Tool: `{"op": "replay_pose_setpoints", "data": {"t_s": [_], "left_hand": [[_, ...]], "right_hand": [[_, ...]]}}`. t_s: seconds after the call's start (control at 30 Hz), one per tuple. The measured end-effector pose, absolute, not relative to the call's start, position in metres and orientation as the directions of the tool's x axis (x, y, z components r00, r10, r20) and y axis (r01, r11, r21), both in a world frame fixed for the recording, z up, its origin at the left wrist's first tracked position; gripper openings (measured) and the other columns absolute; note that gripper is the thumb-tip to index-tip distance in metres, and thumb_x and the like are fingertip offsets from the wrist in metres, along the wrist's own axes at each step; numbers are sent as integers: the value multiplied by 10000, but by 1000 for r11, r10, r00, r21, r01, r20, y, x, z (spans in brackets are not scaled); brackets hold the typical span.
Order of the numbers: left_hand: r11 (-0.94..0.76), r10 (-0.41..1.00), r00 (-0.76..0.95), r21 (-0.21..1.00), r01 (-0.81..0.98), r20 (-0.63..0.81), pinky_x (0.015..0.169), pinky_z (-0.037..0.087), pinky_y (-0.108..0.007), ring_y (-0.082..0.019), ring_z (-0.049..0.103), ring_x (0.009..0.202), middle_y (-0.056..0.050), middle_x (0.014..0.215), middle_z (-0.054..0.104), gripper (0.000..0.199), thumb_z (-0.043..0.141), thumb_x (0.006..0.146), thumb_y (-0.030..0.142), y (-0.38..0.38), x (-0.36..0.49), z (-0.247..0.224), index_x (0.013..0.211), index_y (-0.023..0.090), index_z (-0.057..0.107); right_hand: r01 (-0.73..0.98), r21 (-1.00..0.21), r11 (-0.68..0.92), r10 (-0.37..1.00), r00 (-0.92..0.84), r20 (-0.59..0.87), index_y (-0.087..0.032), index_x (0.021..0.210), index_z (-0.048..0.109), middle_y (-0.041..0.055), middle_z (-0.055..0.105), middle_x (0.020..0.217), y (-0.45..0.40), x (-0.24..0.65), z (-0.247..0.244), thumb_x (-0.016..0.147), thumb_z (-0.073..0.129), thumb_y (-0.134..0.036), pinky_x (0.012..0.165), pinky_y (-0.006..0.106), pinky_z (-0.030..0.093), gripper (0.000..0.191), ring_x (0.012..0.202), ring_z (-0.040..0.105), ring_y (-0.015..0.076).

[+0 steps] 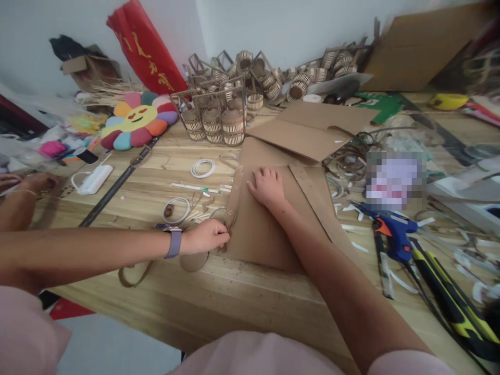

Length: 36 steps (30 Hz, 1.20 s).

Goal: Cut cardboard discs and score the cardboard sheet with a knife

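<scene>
A flat brown cardboard sheet [269, 234] lies on the table in front of me. My right hand [269, 186] rests palm down on its upper part, fingers stretched out. At the sheet's lower left corner, my left hand [209, 235] is closed in a pinch beside a narrow brown strip [234, 195] that runs along the left edge. What sits between those fingertips is hidden. A round flat brown piece [194, 261] lies partly beneath my left hand. Close by is a white ring [175, 210] with small brown bits inside it.
Small lantern-like bamboo baskets [213, 125] stand behind the sheet. A blue glue gun [396, 234], a cutter knife [383, 265] and yellow-black pliers [449, 291] lie on the right. Far left are a flower cushion [138, 120], a power strip [95, 179] and another person's hand [41, 182].
</scene>
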<state>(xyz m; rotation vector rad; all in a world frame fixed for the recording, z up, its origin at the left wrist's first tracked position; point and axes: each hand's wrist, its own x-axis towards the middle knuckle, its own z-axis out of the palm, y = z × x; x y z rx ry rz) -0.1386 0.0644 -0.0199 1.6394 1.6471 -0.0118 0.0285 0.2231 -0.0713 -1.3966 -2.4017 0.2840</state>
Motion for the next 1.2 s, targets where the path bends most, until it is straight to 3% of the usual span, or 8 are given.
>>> {"op": "replay_pose_setpoints", "data": {"t_s": [0.13, 0.27, 0.43, 0.67, 0.8, 0.9, 1.07, 1.2], "left_hand": [[89, 871, 161, 471, 877, -463, 546, 215, -282, -123, 343, 511, 57, 462, 325, 418, 508, 840, 219, 62, -138, -18, 468, 224, 317], [43, 898, 159, 443, 896, -409, 595, 265, -285, -157, 465, 602, 36, 599, 516, 326, 621, 887, 311, 43, -135, -12, 607, 216, 481], [9, 964, 77, 319, 948, -256, 750, 409, -312, -237, 614, 892, -50, 951, 666, 220, 775, 836, 323, 11, -132, -15, 846, 198, 594], [15, 994, 12, 245, 969, -107, 748, 462, -318, -225, 662, 860, -53, 938, 705, 115, 647, 965, 293, -9, -122, -30, 913, 194, 621], [4, 1000, -1, 149, 989, -23, 709, 471, -330, -242, 666, 841, -95, 941, 698, 76, 558, 998, 191, -17, -113, -42, 958, 165, 618], [40, 999, -46, 245, 969, 22, 716, 486, -337, -241, 664, 846, -85, 940, 687, 55, 563, 985, 166, -21, -113, -53, 940, 171, 594], [171, 977, -213, 562, 809, 9, 762, 532, -333, -223, 680, 863, -43, 909, 696, 136, 630, 875, 81, -25, -118, -68, 940, 191, 585], [205, 965, -263, 614, 762, 5, 803, 563, -337, -209, 695, 913, -75, 1059, 722, 315, 592, 838, 44, -26, -119, -73, 1124, 177, 611]], "right_hand": [[562, -389, 730, 673, -690, 267, -176, 1297, 680, 187, 595, 1455, 219, 32, -66, 989, 542, -310, 1094, 540, 418, 363, 1353, 514, 343], [239, -423, 874, 397, -854, 338, -198, 1216, 721, 134, 680, 1357, 194, 30, -64, 991, 579, -283, 1100, 447, 452, 280, 1310, 577, 258], [-116, -443, 889, 70, -922, 381, -238, 1105, 763, 60, 752, 1220, 157, 32, -68, 951, 687, -299, 1104, 358, 465, 182, 1229, 638, 195], [-197, -406, 892, -21, -917, 397, -223, 1083, 775, 104, 728, 1272, 147, 37, -71, 952, 694, -333, 1115, 465, 427, 189, 1283, 580, 272], [-224, -362, 905, -73, -919, 387, -194, 1028, 771, 97, 752, 1184, 137, 33, -66, 1019, 584, -273, 1012, 368, 482, 204, 1144, 631, 222], [-251, -317, 915, -123, -920, 371, -197, 1027, 758, 76, 757, 1154, 130, 31, -63, 1047, 505, -194, 963, 315, 487, 253, 1106, 634, 187], [-243, -216, 946, -158, -924, 349, -186, 995, 734, 78, 749, 1046, 124, 34, -64, 1071, 452, -224, 930, 344, 476, 294, 1011, 613, 206], [-233, -159, 959, -169, -927, 336, -179, 892, 705, 83, 736, 966, 119, 34, -67, 1072, 430, -203, 880, 342, 453, 330, 925, 584, 208]]}}
